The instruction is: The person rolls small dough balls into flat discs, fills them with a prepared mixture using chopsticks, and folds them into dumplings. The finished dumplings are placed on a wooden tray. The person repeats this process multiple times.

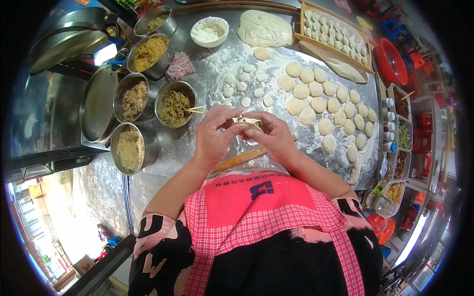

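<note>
Between both hands, above the floured metal table, is a dough wrapper with filling, its edge partly gathered. My left hand grips its left side, thumb along the near edge. On the other side my right hand pinches the rim with thumb and fingers. Fingers hide part of the wrapper. A wooden rolling pin lies below the hands, partly behind my right wrist. Left of the hands stands a steel bowl of greenish filling with chopsticks in it. Small dough pieces lie just beyond my fingers.
Several steel pots of filling line the left side. Flattened dough rounds spread rightward. At the back are a flour bowl, a large dough mass and a wooden tray of dumplings. A pink cloth lies near the pots.
</note>
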The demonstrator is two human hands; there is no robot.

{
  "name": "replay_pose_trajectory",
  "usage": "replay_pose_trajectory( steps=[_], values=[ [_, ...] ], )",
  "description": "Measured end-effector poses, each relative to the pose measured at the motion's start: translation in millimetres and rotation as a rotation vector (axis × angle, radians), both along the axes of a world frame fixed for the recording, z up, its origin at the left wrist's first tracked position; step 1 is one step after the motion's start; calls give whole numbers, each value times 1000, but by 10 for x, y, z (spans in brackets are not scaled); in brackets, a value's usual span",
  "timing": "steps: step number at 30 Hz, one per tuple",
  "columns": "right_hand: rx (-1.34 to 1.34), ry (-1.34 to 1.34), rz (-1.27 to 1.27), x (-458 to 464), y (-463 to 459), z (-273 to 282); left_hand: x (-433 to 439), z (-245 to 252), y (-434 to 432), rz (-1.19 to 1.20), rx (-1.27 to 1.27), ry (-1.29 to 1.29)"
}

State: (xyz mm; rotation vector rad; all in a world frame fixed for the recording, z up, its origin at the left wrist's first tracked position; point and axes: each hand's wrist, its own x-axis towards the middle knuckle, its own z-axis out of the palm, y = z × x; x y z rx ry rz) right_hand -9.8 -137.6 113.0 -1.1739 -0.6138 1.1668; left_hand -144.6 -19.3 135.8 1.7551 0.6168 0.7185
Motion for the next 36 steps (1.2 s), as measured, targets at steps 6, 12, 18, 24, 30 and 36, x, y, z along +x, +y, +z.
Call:
replay_pose_trajectory(
  steps=[6, 12, 18, 24, 30, 36],
  values=[
    [-19, -69, 31, -6, 8, 3, -34, -175, 95, -121, 104, -54],
    [22, -309, 84, 69, 41, 125, -75, -125, 34, -279, -815, -214],
    [220, -730, 78, 209, 28, 386, -135, -103, 17, -245, -1075, -179],
    [417, -928, 79, 390, -33, 225, -165, -29, 13, -305, -1064, -112],
    [424, -1038, 168, 343, 19, 250, -207, -82, 16, -327, -1077, -118],
    [470, -775, 47, 299, -33, 271, -196, -84, 0, -300, -1100, -127]
  ],
)
